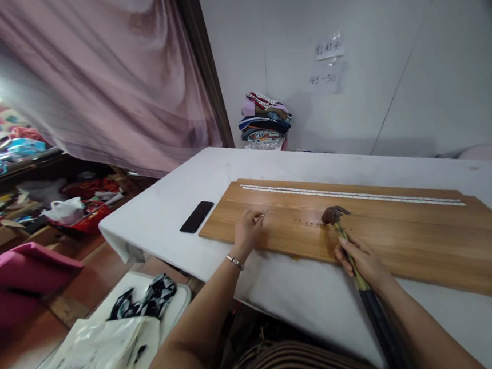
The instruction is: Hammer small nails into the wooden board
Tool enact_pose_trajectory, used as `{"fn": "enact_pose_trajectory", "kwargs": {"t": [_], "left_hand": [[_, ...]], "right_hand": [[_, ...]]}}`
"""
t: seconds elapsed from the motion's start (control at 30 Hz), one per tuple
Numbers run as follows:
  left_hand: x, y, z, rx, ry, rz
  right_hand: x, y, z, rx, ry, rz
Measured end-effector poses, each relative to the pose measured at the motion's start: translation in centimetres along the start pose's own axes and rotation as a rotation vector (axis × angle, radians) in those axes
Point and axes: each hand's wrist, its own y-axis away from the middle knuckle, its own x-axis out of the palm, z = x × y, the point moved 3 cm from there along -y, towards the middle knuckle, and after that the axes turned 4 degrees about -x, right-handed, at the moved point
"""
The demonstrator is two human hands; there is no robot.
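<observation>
My right hand (360, 258) is wrapped round the handle of a claw hammer (337, 215), whose rusty head hangs just over the wooden board (427, 243). Its grip runs down in black toward my body. In my left hand (248, 230), thumb and fingers pinch a thin nail (264, 212) above the board's left part. Between the two hands, a short row of small nails (312, 222) stands in the wood. Two white strips (350, 195) lie lengthwise near the board's far edge.
A white-covered table (161, 197) carries the board, with a black phone (197, 216) left of it. Folded clothes (265, 119) are stacked by the wall. A pink curtain (133, 74) hangs at left. Beside my left arm, a stool holds a plastic bag (93, 358) and patterned cloth (152, 299).
</observation>
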Motion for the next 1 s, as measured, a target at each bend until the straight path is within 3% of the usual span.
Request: {"fn": "enact_pose_trajectory", "kwargs": {"t": [0.33,0.57,0.73,0.87,1.0], "left_hand": [[1.6,-3.4,-0.4,-0.099,-0.351,0.103],[1.7,-4.5,-0.4,-0.102,-0.418,0.179],[1.9,-5.3,-0.8,-0.02,-0.447,0.35],[1.9,-5.6,-0.7,0.028,-0.452,0.362],[2.1,-5.2,0.1,-0.042,-0.361,0.315]], "right_hand": [[-0.2,-0.3,-0.6,-0.024,0.002,0.021],[0.0,-0.4,-0.4,-0.022,-0.026,0.01],[0.2,-0.6,-0.3,-0.023,-0.051,0.001],[0.3,-0.7,-0.3,-0.034,-0.065,0.011],[0.3,-0.6,-0.4,-0.042,-0.067,0.015]]}}
